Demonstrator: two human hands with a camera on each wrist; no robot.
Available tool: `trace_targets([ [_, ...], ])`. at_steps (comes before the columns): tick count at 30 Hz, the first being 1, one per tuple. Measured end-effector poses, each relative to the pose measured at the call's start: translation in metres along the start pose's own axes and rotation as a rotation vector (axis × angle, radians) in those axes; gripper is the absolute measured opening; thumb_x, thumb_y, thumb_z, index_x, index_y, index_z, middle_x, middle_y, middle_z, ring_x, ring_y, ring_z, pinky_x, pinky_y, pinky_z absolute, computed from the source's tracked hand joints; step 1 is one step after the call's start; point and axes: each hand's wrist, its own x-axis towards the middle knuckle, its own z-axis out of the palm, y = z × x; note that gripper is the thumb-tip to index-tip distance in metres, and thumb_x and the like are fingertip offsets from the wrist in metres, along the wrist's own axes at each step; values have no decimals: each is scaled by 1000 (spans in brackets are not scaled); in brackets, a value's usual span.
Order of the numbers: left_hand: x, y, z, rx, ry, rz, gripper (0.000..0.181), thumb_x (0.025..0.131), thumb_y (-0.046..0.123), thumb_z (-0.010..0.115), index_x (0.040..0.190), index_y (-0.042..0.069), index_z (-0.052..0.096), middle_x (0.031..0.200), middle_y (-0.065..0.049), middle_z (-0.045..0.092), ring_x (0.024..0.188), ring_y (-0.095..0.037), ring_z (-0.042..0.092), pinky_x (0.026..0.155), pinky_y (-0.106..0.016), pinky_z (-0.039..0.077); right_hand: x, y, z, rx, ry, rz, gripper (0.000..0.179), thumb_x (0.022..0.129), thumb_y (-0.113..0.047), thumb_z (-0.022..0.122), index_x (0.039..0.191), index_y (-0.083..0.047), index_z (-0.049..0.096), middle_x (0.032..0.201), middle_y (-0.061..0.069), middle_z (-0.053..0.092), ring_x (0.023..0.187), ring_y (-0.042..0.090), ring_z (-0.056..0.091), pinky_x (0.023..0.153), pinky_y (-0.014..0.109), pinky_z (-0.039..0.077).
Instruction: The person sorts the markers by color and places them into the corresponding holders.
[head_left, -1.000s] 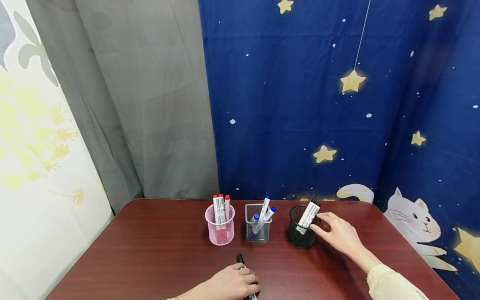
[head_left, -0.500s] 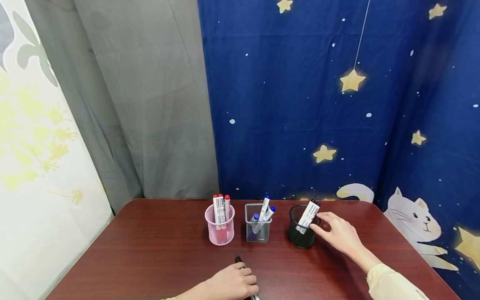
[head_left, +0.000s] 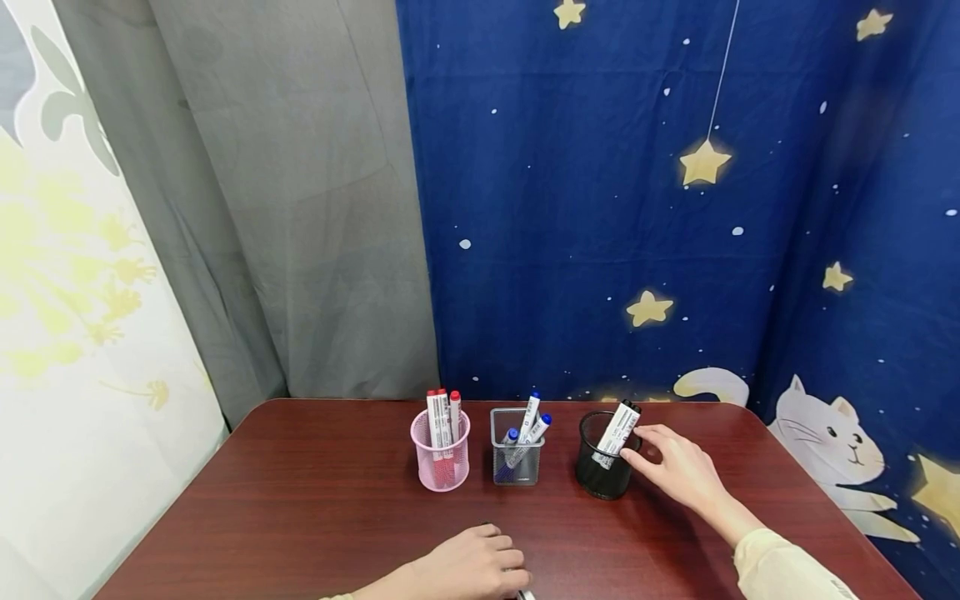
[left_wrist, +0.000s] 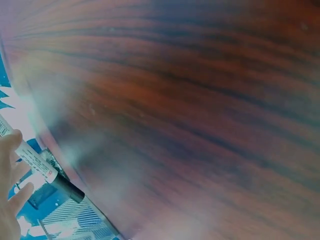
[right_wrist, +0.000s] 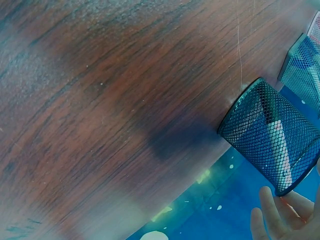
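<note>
My left hand is low over the table's near side and grips a black-capped whiteboard marker. In the left wrist view the marker's white barrel lies across the fingers, its black cap pointing down and right. From the head only small bits of the marker show around the hand. My right hand holds the rim of a black mesh pen cup, with the thumb on the near side and fingers beyond. White markers with black caps lean rightward inside that cup.
Left of the black cup stands a grey mesh holder with several blue-capped markers. Farther left is a pink mesh cup with red-capped markers. The brown table ends before grey and blue curtains.
The left hand and its marker have shifted slightly right, and the black cap has sunk mostly out of sight behind the hand. The right hand and all three pen holders stay put.
</note>
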Motion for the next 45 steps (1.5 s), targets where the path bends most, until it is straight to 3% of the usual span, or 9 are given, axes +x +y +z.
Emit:
trace_targets([
  [7, 6, 0, -9, -175, -9, -53, 13, 87, 32, 53, 96, 25, 59, 83, 14, 53, 79, 0, 48, 73, -14, 36, 0, 0, 0, -4, 3, 0, 48, 74, -48, 65, 103, -10, 65, 100, 3, 61, 78, 17, 58, 63, 44, 45],
  [16, 18, -6, -20, -503, 59, -157, 17, 85, 27, 58, 101, 20, 58, 86, 14, 53, 78, 4, 46, 75, -9, 33, 0, 1, 0, -2, 1, 2, 48, 74, -49, 64, 104, -11, 65, 99, 2, 60, 77, 16, 58, 61, 44, 44],
  [22, 28, -11, -26, -557, 116, -211, 15, 85, 27, 58, 99, 20, 57, 82, 15, 52, 74, 6, 43, 70, -8, 34, 0, 1, 1, -1, 9, -8, 47, 74, -48, 65, 103, -10, 65, 99, 2, 60, 78, 17, 58, 63, 44, 45],
  [29, 44, -17, -37, -717, 154, -315, 15, 85, 25, 59, 98, 17, 59, 84, 13, 53, 75, 9, 42, 71, -5, 33, 0, 1, 1, -3, 7, -8, 49, 74, -49, 64, 104, -11, 65, 99, 2, 60, 77, 17, 59, 61, 44, 45],
  [37, 62, -28, -37, -822, 261, -399, 16, 82, 22, 63, 96, 15, 58, 84, 13, 57, 81, 10, 47, 72, -8, 37, -1, 2, 1, -3, 9, -11, 49, 74, -49, 64, 103, -10, 65, 98, 3, 60, 77, 18, 59, 61, 44, 45],
  [45, 73, -35, -34, -942, 292, -476, 18, 81, 17, 64, 97, 11, 58, 86, 8, 60, 82, 9, 50, 73, -11, 40, -1, 3, 2, 1, 25, -24, 48, 74, -48, 64, 103, -10, 65, 98, 3, 61, 76, 18, 59, 60, 43, 45],
])
